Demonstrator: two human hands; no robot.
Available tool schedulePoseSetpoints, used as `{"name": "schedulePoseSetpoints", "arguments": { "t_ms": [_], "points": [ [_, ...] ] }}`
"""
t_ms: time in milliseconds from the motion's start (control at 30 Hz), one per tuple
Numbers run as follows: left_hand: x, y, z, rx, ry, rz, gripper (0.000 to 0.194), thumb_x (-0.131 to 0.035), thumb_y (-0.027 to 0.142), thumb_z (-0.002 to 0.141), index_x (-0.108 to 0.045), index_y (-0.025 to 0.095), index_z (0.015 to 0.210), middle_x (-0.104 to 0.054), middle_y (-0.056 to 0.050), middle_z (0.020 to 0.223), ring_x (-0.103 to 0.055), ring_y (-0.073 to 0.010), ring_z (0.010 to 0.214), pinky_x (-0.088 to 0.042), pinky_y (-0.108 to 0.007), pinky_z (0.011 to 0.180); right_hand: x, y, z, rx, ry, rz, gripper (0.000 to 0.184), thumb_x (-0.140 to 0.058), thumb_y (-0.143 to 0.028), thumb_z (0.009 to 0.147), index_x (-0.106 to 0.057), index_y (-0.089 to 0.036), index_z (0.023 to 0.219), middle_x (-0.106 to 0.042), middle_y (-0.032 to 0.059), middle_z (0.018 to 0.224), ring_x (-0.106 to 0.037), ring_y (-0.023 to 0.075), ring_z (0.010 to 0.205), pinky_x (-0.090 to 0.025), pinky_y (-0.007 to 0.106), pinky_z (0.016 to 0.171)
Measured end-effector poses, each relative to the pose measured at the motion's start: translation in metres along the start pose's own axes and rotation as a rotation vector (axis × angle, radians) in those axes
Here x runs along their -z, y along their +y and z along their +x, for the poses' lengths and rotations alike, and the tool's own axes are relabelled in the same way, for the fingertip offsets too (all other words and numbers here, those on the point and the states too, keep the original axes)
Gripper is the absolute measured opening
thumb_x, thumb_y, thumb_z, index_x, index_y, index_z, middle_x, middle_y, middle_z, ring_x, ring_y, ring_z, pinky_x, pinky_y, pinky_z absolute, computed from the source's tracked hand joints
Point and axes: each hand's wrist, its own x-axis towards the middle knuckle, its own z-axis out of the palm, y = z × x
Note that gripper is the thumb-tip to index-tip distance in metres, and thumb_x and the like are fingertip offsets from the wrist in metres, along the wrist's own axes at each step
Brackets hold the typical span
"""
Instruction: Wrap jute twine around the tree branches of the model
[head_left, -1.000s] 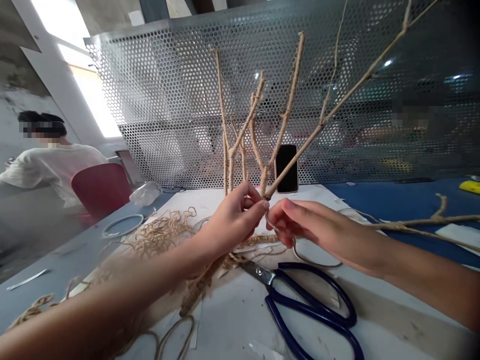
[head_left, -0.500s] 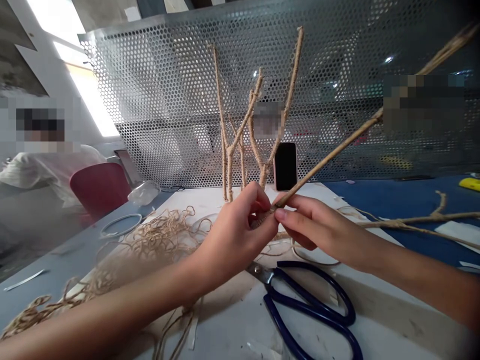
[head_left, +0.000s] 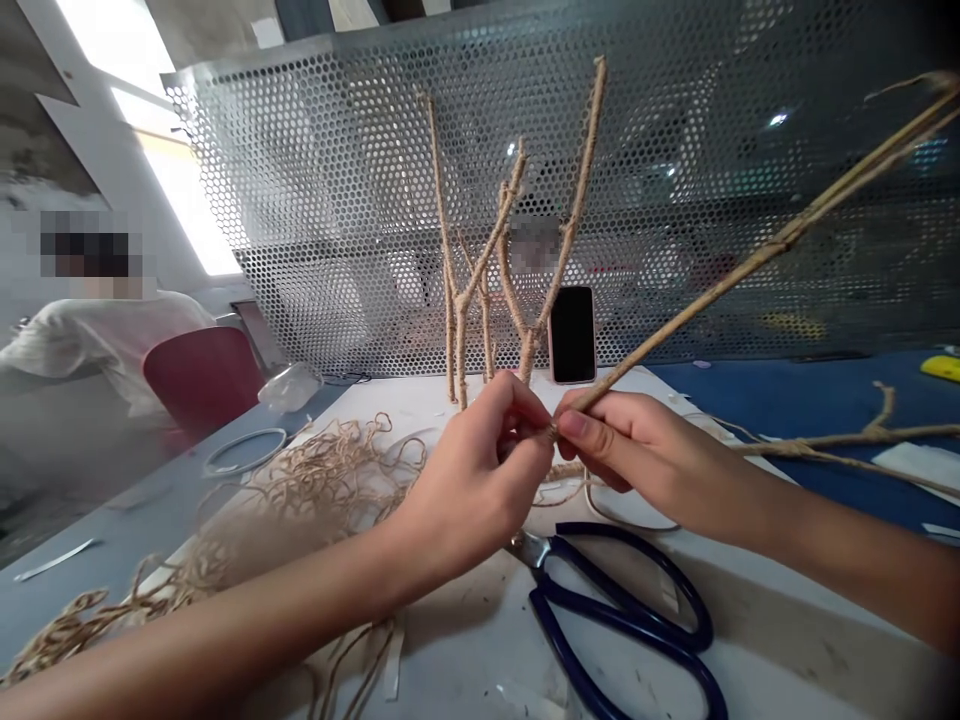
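Observation:
A long twine-wrapped branch [head_left: 750,262] slants up to the right from between my hands. My left hand [head_left: 480,470] is closed, its fingers pinching the branch's lower end. Touching it from the right, my right hand [head_left: 637,455] pinches the same end with thumb and forefinger. A loose pile of jute twine [head_left: 300,490] lies on the white table [head_left: 465,660] to the left of my hands. Blue-handled scissors [head_left: 615,620] lie just below them.
Several upright twine-wrapped branches [head_left: 487,240] and a black phone [head_left: 573,334] stand against a perforated metal screen [head_left: 337,200]. More wrapped branches [head_left: 840,445] lie on the blue surface at right. A wire ring [head_left: 244,452] lies at left. A person sits by a red chair [head_left: 199,375].
The branch has tilted lower toward the right. My hands have closed together on its lower end and moved slightly nearer me.

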Motion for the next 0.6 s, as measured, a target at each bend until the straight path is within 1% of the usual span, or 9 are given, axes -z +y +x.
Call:
{"name": "schedulePoseSetpoints", "arguments": {
  "t_ms": [67,167,233,300,367,433,533,600],
  "points": [
    [0.005,0.000,0.002,0.053,-0.066,-0.028,0.001,-0.041,0.021,0.083,-0.042,0.021,0.084,-0.043,0.006,0.060,-0.037,-0.0076,0.050,-0.031,-0.020,0.046,-0.001,0.002,0.000,0.018,-0.009,0.000,0.027,-0.043,-0.040,0.087,-0.054,-0.017,0.078,-0.034,-0.0040,0.058,-0.031,0.0091,0.050,-0.026,0.021,0.044],
    [0.012,0.002,0.006,0.174,-0.226,-0.008,0.013,-0.038,0.032,0.086,-0.044,0.021,0.089,-0.049,0.004,0.061,-0.040,-0.0094,0.051,-0.032,-0.021,0.045,-0.002,0.005,0.001,0.049,0.012,0.005,0.027,-0.043,-0.038,0.088,-0.053,-0.017,0.075,-0.036,-0.0035,0.061,-0.032,0.0092,0.052,-0.027,0.021,0.046],
    [0.016,0.004,0.008,0.223,-0.329,0.024,0.023,-0.034,0.037,0.088,-0.048,0.020,0.084,-0.050,0.004,0.058,-0.039,-0.0096,0.049,-0.032,-0.022,0.044,-0.002,0.006,0.001,0.056,0.020,0.012,0.027,-0.042,-0.037,0.089,-0.051,-0.017,0.073,-0.038,-0.0028,0.063,-0.032,0.0091,0.053,-0.027,0.021,0.046],
    [0.018,0.006,0.009,0.210,-0.388,0.057,0.032,-0.029,0.037,0.089,-0.051,0.018,0.076,-0.043,0.004,0.053,-0.035,-0.0089,0.047,-0.031,-0.021,0.045,-0.002,0.005,0.002,0.060,-0.003,0.026,0.026,-0.041,-0.035,0.089,-0.052,-0.018,0.073,-0.043,-0.0015,0.066,-0.034,0.0094,0.054,-0.028,0.022,0.047],
    [0.019,0.008,0.008,0.156,-0.379,0.105,0.036,-0.028,0.036,0.090,-0.051,0.018,0.069,-0.037,0.005,0.053,-0.034,-0.0090,0.049,-0.030,-0.021,0.046,-0.001,0.004,0.002,0.057,-0.044,0.040,0.026,-0.040,-0.035,0.090,-0.054,-0.018,0.074,-0.044,-0.0012,0.067,-0.034,0.0099,0.054,-0.028,0.022,0.048],
    [0.019,0.009,0.006,0.082,-0.313,0.181,0.035,-0.029,0.035,0.090,-0.048,0.018,0.067,-0.038,0.004,0.057,-0.035,-0.0094,0.052,-0.030,-0.022,0.048,-0.002,0.003,0.001,0.038,-0.046,0.056,0.027,-0.040,-0.036,0.089,-0.053,-0.019,0.074,-0.038,-0.0030,0.061,-0.031,0.0098,0.051,-0.025,0.023,0.046],
    [0.017,0.010,0.002,-0.019,-0.234,0.329,0.029,-0.032,0.032,0.090,-0.044,0.018,0.067,-0.041,0.004,0.059,-0.037,-0.0100,0.054,-0.030,-0.023,0.051,-0.006,0.007,0.000,-0.010,0.014,0.093,0.029,-0.041,-0.042,0.088,-0.049,-0.019,0.072,-0.027,-0.0056,0.055,-0.025,0.0093,0.049,-0.021,0.024,0.044],
    [0.015,0.010,0.000,-0.051,-0.193,0.430,0.027,-0.032,0.030,0.090,-0.041,0.019,0.068,-0.040,0.004,0.058,-0.036,-0.0102,0.053,-0.028,-0.024,0.050,-0.010,0.011,-0.001,-0.022,0.058,0.138,0.031,-0.040,-0.045,0.088,-0.047,-0.019,0.072,-0.025,-0.0063,0.054,-0.024,0.0090,0.048,-0.021,0.024,0.043]
  ]
}}
